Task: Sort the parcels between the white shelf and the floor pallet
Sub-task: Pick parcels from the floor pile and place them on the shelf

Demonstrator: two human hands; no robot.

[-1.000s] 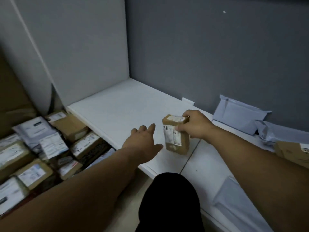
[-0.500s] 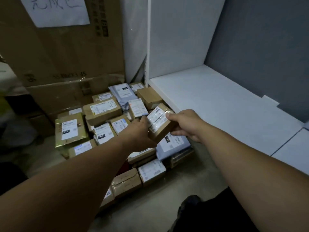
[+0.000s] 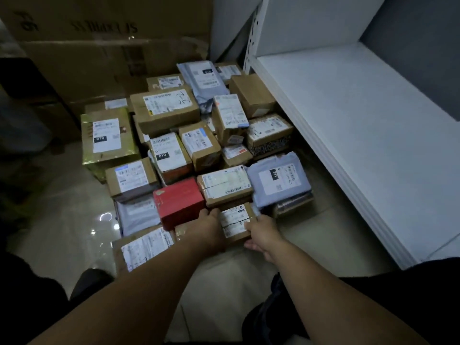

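At the near edge of the floor pile, a small brown parcel [image 3: 236, 224] is gripped between left hand [image 3: 207, 231] and right hand [image 3: 263, 235], seemingly being set down; release is called for next.

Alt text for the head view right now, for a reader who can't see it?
Both hands, left hand and right hand, grip a small labelled brown parcel at the near edge of a floor pile beside a red box. The white shelf stands to the right.
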